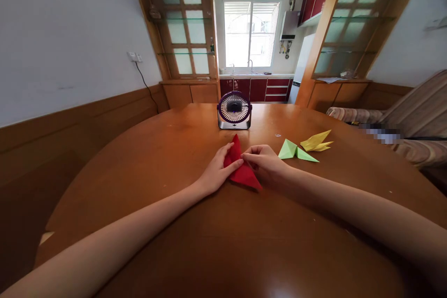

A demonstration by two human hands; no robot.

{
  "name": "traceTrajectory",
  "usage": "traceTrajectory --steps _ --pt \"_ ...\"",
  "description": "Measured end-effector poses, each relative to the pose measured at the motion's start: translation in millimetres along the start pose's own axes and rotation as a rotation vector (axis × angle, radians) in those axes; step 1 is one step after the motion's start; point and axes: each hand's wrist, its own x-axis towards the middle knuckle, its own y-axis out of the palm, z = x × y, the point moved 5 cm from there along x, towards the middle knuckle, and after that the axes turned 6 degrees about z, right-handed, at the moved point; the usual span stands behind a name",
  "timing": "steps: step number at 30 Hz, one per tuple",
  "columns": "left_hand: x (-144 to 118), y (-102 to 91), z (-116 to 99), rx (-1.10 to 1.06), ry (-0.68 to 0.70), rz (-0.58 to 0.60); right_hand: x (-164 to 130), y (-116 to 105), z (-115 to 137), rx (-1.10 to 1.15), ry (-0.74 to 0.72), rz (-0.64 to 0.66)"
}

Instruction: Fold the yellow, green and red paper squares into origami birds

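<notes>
A red sheet of folded paper (245, 178) lies on the table in front of me, one point toward the fan and another toward my lower right. My left hand (220, 167) is on its left side, thumb laid across the top and fingers along the edge. At the right edge, my right hand (263, 158) pinches the paper between thumb and index finger. Just right of that hand rests a green folded paper piece (289, 149). Beyond it sits a yellow folded paper piece (316, 141) with several pointed ends.
The brown wooden table (157, 163) has a rounded edge. A small purple-rimmed fan (234, 108) stands upright near its far side. To the right is a striped sofa (415, 111). A cord hangs from a wall socket (134, 57) at the left.
</notes>
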Motion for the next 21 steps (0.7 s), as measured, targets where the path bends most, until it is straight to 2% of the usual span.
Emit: traceTrajectory --steps 4,9,15,21 --pt "3 4.8 -3 -0.343 -0.055 -0.054 -1 2 0 -0.012 -0.005 -0.004" --pt "2 1.1 -1 -0.559 -0.196 -0.193 -5 9 4 0.002 0.009 0.037" --pt "1 -8.1 8 -0.621 -0.326 -0.261 -6 13 8 -0.022 0.000 0.123" --pt "1 -8.2 1 -0.637 -0.351 -0.201 -4 11 11 -0.075 -0.032 0.140"
